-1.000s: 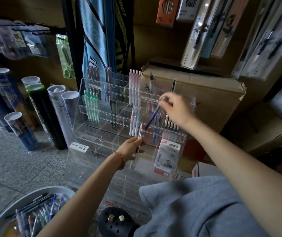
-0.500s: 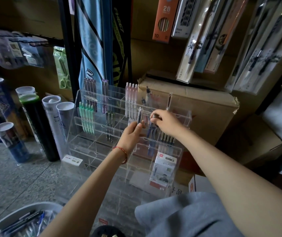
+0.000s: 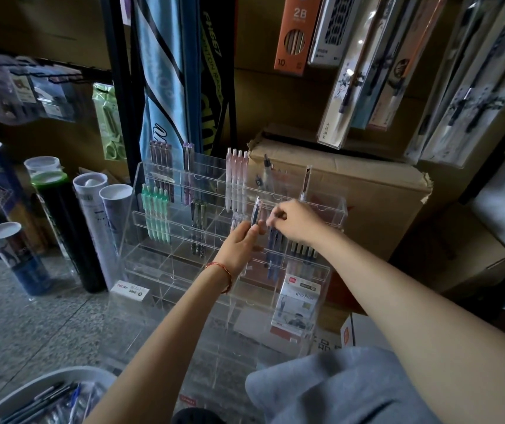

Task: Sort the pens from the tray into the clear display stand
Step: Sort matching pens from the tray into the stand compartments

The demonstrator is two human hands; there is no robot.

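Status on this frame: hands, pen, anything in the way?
Left hand holds a pen upright at the clear display stand. Right hand curled over the dark blue pens, grip unclear. Nothing blocks the slots.

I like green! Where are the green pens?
Head view, left side: green pens stand in the clear display stand's leftmost column, beside a pale tube.

Stationery shop (hanging pencil pack, price label)

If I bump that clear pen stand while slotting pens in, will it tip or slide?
Probably stiff and fairly light: the clear display stand looks like thin rigid acrylic, with lower rows mostly empty. Likely slides rather than tips: its stepped base looks wide, the stone floor smooth. The cardboard box behind may block backward travel.
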